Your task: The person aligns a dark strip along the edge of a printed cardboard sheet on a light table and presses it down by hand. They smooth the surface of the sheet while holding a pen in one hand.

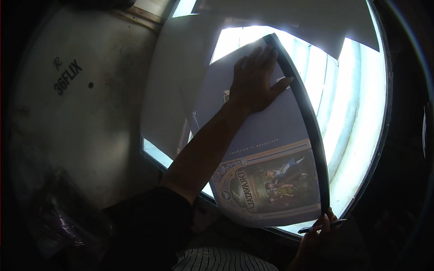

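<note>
Nearest the camera, a dark sleeve [144,221] and a striped garment [217,261] filled the lower edge, too dim to read further. From the sleeve the left hand [255,81] reached up and lay flat, fingers spread, on a large printed poster sheet [266,149], likely pressing it smooth against the lit glass panel [357,117] behind. A long dark straightedge [312,131] ran down the sheet's right edge, probably as a guide along it. At its near end the right hand [323,232] was closed on a slim dark pen-like tool [322,226]; whether blade or pen, I could not tell. The hands were well apart. Glare washed out the panel, and a grey board [72,113] on the left sat in shadow, with the sheet's far corner hard to make out.
</note>
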Demonstrator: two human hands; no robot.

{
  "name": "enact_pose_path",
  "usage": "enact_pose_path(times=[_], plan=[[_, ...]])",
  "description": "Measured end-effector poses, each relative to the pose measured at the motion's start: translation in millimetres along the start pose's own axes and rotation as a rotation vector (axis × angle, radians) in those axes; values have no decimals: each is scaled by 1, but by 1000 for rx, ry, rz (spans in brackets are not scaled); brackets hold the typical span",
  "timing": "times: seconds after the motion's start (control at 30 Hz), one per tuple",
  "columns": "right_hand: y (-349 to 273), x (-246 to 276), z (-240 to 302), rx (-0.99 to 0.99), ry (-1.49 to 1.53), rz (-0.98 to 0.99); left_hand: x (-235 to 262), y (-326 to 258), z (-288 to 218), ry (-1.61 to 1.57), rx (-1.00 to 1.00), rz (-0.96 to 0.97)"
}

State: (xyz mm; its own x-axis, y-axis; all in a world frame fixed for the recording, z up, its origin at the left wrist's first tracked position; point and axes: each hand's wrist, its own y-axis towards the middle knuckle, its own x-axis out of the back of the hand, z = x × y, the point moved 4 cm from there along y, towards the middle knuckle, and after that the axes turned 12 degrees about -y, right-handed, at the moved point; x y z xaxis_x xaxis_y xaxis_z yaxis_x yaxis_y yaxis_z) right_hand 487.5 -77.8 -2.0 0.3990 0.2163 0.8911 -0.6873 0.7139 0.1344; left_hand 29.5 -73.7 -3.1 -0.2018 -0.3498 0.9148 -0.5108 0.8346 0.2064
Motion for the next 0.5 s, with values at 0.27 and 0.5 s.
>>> enact_pose_path(times=[0.27, 0.5], plan=[[-4, -5, -1, -26, 42, -16, 6, 0, 2, 7, -12, -5], [4, 5, 4, -55, -6, -27, -2, 2, -2, 15, -62, -26]])
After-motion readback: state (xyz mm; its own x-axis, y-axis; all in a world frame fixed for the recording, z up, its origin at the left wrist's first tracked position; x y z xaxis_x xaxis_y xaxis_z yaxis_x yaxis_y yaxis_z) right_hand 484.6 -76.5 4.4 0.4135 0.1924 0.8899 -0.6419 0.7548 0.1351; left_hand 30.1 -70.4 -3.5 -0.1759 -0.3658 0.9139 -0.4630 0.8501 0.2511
